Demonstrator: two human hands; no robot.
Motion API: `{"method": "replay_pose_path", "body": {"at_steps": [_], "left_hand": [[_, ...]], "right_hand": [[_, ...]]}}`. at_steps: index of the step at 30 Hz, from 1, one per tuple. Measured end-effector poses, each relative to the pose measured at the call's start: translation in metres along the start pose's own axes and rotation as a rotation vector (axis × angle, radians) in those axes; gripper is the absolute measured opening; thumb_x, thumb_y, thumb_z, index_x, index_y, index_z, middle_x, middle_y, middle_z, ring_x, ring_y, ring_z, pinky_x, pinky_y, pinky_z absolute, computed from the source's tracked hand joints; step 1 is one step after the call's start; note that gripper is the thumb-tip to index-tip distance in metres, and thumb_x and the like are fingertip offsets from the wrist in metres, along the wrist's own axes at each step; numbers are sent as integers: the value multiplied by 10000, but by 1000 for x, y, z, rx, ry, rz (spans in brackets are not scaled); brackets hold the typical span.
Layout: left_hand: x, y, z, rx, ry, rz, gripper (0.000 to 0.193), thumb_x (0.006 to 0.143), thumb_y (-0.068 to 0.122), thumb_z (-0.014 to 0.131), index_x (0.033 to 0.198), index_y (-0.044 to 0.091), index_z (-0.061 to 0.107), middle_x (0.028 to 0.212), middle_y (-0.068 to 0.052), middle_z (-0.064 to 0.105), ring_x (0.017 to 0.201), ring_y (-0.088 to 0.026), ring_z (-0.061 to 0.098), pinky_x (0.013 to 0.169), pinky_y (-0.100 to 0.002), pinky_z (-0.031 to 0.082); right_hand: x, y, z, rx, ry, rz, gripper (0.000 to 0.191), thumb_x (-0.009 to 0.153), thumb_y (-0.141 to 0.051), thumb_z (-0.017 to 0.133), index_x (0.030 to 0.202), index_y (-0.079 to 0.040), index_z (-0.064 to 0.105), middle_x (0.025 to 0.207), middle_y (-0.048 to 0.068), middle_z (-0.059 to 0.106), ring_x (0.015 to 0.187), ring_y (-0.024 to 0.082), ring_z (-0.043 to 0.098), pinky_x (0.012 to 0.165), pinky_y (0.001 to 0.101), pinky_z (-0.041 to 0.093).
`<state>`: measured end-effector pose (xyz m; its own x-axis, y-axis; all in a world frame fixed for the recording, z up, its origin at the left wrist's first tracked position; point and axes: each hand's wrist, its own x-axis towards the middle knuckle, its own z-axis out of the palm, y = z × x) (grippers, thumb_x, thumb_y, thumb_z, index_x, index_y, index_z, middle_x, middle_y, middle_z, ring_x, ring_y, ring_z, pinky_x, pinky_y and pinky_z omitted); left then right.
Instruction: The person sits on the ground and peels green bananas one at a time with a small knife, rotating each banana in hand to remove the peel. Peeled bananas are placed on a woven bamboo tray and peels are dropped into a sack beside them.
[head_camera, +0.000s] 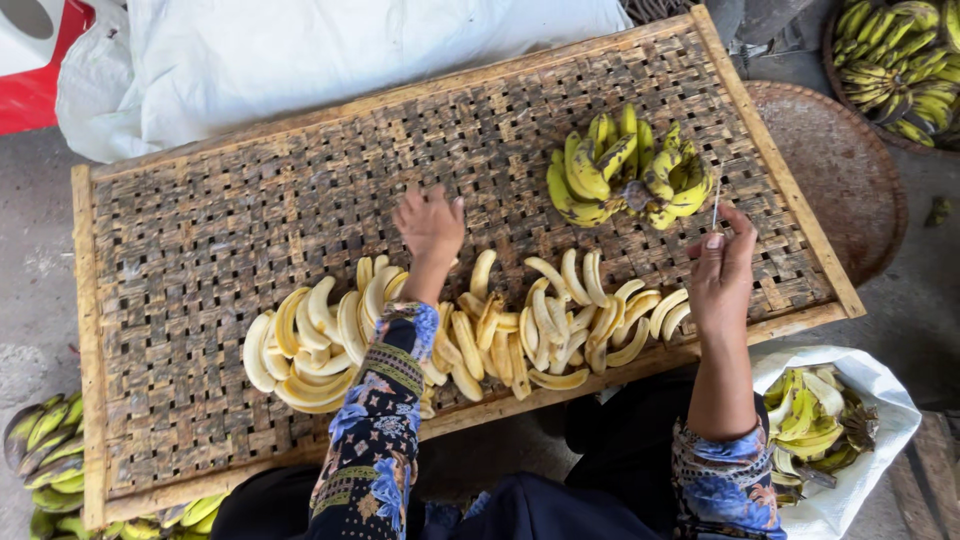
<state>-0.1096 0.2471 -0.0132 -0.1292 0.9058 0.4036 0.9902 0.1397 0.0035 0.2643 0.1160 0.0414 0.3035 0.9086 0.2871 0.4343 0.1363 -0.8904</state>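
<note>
A row of peeled bananas (470, 335), pale yellow and curved, lies across the near part of a woven bamboo tray (250, 230) that serves as the table. Many are already peeled and spread out in loose overlapping groups from left to right.

Beyond the row, toward the far right of the tray, sits one unpeeled banana bunch (625, 170), yellow-green, its skins on.

The left hand (432, 225) rests flat on the tray just beyond the middle of the peeled row, fingers spread and holding nothing. The right hand (722, 270) is raised at the right end of the row, just right of the unpeeled bunch, fingers pinched on a thin pale sliver (716, 205) that points upward; what it is cannot be made out.

Both sleeves are dark with a floral print.

A white bag of banana skins (825, 430) sits on the floor at the person's right. More unpeeled bananas (50, 450) lie on the floor at the near left, and a round basket of bananas (900, 60) stands at the far right. A white sack (300, 50) lies behind the tray.
</note>
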Motion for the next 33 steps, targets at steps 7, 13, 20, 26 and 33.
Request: {"method": "replay_pose_path", "body": {"at_steps": [7, 13, 20, 26, 33], "left_hand": [[38, 146, -63, -752, -621, -46, 726, 1005, 619, 433, 1423, 27, 474, 1107, -151, 620, 757, -199, 630, 504, -302, 505], [49, 185, -56, -1017, -850, -241, 655, 920, 370, 714, 1385, -26, 480, 1065, -139, 679, 904, -233, 732, 722, -331, 627], [-18, 157, -11, -1879, -622, -622, 602, 906, 103, 663, 1408, 100, 330, 1100, -89, 619, 1074, -247, 659, 955, -427, 609], [-72, 151, -35, -2084, -291, -515, 466, 1056, 161, 589, 1387, 101, 266, 1169, -161, 626, 1121, -262, 647, 1011, -387, 571], [-133, 98, -89, -1159, -89, 236, 562, 975, 70, 619, 1446, 46, 315, 1172, -220, 575, 1036, -324, 646, 863, -468, 567]], "right_hand": [[-7, -12, 13, -17, -21, -2, 320, 1157, -125, 441, 1472, -76, 458, 927, 27, 602, 743, 62, 512, 597, 218, 417], [-10, -28, 6, -43, -11, 35, 327, 1146, -146, 446, 1464, -76, 474, 901, 49, 610, 782, 89, 554, 645, 241, 447], [-15, -31, 14, -70, -51, -23, 300, 1149, -171, 445, 1425, -59, 478, 975, 86, 629, 880, 131, 662, 752, 287, 538], [-34, -50, 37, 16, -192, -30, 350, 1128, -210, 442, 1450, -74, 457, 1016, 116, 672, 924, 161, 678, 818, 343, 559], [-61, -82, 53, -25, -405, -220, 503, 1102, -248, 485, 1556, -81, 347, 1225, 206, 589, 962, 236, 649, 837, 368, 531]]}}
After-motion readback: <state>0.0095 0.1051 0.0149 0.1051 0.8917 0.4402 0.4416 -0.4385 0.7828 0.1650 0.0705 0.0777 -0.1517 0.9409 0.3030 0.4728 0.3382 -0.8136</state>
